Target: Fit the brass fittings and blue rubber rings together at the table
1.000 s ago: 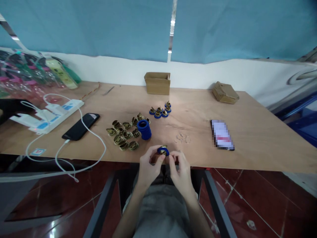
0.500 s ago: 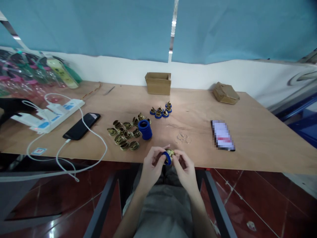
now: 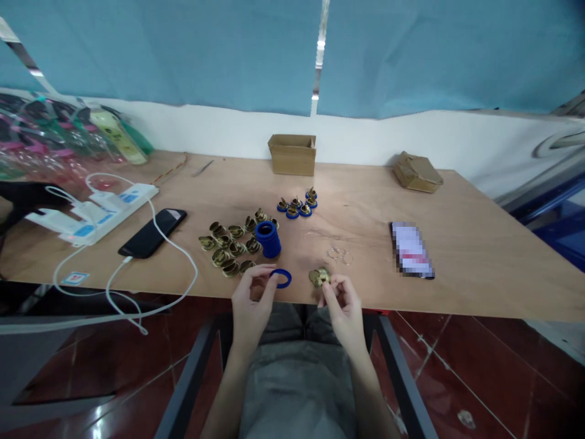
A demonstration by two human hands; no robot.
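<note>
Between thumb and fingers, my left hand [image 3: 252,303] pinches a blue ring [image 3: 284,278] over the table's front edge. My right hand [image 3: 342,308] grips a brass-coloured round metal piece [image 3: 319,277] with a flap-like part, apart from the ring. Beyond my left hand stands a stack of blue rings [image 3: 269,239]. Left of that stack lie several loose brass-coloured pieces [image 3: 236,248]. Farther back, several brass pieces seated in blue rings [image 3: 296,208] form a small group. Thin wire-like rings [image 3: 339,253] lie beyond my right hand.
An open cardboard box [image 3: 293,160] and a crumpled brown packet [image 3: 417,172] stand at the back. A lit phone [image 3: 411,250] lies right; a black phone [image 3: 153,233] and a white power strip [image 3: 112,213] with cables lie left. Plastic bottles [image 3: 59,137] fill the far left.
My hands have moved apart. The blue ring has gone left with my left hand, separate from the brass piece, which stays in my right hand.
</note>
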